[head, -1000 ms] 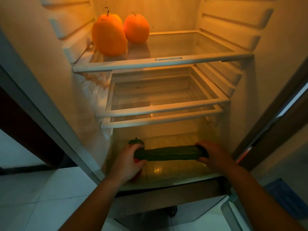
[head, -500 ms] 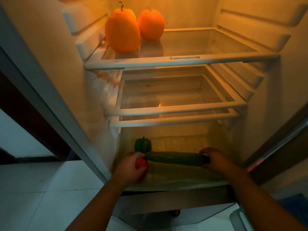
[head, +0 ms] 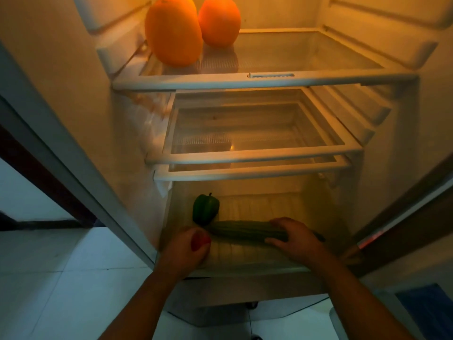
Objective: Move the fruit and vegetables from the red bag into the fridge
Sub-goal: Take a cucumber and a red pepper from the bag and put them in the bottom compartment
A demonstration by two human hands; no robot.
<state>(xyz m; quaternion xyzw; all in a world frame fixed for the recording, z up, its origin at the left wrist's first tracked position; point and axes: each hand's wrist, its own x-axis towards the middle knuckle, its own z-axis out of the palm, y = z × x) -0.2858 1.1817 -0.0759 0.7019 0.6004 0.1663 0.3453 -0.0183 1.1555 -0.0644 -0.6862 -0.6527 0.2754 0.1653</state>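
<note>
At lower centre, on the fridge floor, the right hand grips a cucumber while the left hand cups a red fruit, just below a green pepper.

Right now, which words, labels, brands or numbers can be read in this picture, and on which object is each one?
None can be read.
The top shelf has a small raised strip on its front rim, too blurred to show any lettering.
The fruit and vegetables carry no visible labels.

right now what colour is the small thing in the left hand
Red, seen in the head view, held in the left hand.
</note>
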